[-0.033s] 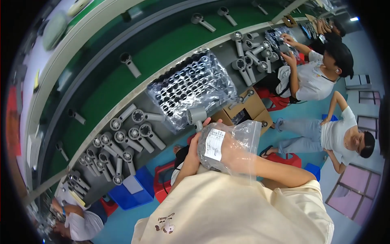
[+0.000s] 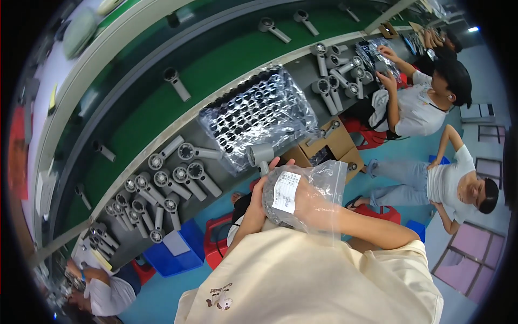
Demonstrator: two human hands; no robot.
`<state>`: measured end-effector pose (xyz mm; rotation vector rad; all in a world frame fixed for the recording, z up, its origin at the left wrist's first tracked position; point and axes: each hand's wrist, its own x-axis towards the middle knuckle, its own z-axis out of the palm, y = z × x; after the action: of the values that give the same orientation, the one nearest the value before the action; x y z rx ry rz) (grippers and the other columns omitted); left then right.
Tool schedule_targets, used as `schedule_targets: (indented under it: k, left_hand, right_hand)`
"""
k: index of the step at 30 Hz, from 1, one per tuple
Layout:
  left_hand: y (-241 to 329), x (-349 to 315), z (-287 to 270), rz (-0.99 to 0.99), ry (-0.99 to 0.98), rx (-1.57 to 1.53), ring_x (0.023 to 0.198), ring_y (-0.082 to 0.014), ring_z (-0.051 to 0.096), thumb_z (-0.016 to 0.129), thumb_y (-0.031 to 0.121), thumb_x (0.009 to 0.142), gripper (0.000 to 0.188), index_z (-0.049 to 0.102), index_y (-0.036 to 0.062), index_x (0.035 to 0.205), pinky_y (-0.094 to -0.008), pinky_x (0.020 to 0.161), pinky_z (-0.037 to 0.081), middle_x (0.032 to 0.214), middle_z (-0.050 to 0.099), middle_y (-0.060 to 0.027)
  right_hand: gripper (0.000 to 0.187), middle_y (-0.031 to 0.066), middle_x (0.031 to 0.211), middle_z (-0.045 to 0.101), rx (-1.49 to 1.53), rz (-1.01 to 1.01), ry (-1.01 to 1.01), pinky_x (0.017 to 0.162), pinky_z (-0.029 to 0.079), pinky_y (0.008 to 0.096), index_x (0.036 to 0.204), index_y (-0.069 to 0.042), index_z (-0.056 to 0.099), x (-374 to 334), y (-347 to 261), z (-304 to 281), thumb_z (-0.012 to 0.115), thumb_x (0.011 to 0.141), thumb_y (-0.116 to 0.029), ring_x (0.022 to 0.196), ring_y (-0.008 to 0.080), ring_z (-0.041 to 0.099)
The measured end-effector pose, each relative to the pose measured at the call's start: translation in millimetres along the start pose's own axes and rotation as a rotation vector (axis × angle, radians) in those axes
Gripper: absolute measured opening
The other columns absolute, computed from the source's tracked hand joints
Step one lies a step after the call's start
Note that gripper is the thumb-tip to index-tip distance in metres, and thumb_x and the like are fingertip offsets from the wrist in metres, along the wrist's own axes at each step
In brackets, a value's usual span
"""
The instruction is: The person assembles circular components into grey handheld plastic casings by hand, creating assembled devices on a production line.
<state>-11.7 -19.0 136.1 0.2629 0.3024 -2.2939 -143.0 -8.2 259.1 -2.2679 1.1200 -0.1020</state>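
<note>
A grey handheld device (image 2: 260, 155) stands out above the person's hands, its long axis running nearly up and down the picture: the round head lies at the far end, toward the bench, and the handle drops back toward the person's body. The open rim of the head appears to face left. The left hand (image 2: 258, 194) is clamped on the left side of a clear plastic bag (image 2: 278, 214) with a white label (image 2: 286, 193), beside the handle. The right hand (image 2: 309, 203) shows through the bag's film; its fingers are too hidden to tell whether they grip.

Beyond the hands, a black tray (image 2: 253, 110) of round pieces under clear film lies on the grey bench (image 2: 224, 167), with similar grey devices (image 2: 171, 183) clustered to its left. A green conveyor belt (image 2: 213, 67) runs behind. A cardboard box (image 2: 330, 141) sits to the right, a blue bin (image 2: 178, 248) lower left, above a blue floor (image 2: 348, 195). Co-workers (image 2: 415, 102) sit along the bench.
</note>
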Motion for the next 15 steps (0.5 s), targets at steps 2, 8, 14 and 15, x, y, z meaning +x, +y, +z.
schedule_targets:
  k: [2, 8, 14, 15]
  left_hand:
    - [5, -12, 2, 0.058, 0.006, 0.120, 0.123, -0.0348, 0.039, 0.041, 0.025, 0.091, 0.049, 0.029, 0.0128, 0.137, -0.0470, 0.100, 0.034, 0.143, 0.024, -0.0194]
    - [15, -7, 6, 0.119, 0.110, 0.184, 0.116, -0.0358, 0.046, 0.040, 0.028, 0.091, 0.046, 0.033, 0.0149, 0.135, -0.0476, 0.095, 0.039, 0.137, 0.034, -0.0192]
    - [21, 27, 24, 0.109, 0.120, 0.129, 0.113, -0.0375, 0.047, 0.041, 0.028, 0.090, 0.046, 0.034, 0.0162, 0.134, -0.0490, 0.094, 0.041, 0.131, 0.040, -0.0237]
    - [21, 33, 25, 0.107, 0.133, 0.144, 0.113, -0.0375, 0.047, 0.040, 0.028, 0.090, 0.045, 0.035, 0.0161, 0.133, -0.0489, 0.094, 0.041, 0.130, 0.040, -0.0247]
  right_hand:
    - [0.043, 0.0251, 0.119, 0.048, 0.195, -0.048, 0.065, 0.101, 0.028, 0.0479, 0.114, 0.005, 0.052, 3, 2, 12, 0.051, 0.075, -0.013, 0.116, 0.0426, 0.038]
    - [0.049, 0.0241, 0.126, 0.044, -0.266, -0.096, -0.403, 0.100, 0.031, 0.0452, 0.122, 0.000, 0.048, 11, -24, -4, 0.054, 0.077, -0.016, 0.115, 0.0381, 0.042]
    - [0.042, 0.0250, 0.120, 0.045, -0.075, -0.110, -0.163, 0.089, 0.040, 0.0447, 0.111, 0.002, 0.054, 17, 19, -17, 0.055, 0.073, -0.018, 0.113, 0.0360, 0.042]
    - [0.033, 0.0220, 0.118, 0.045, -0.157, -0.078, -0.172, 0.084, 0.042, 0.0428, 0.099, 0.003, 0.061, 20, 24, -22, 0.054, 0.074, -0.017, 0.109, 0.0310, 0.046]
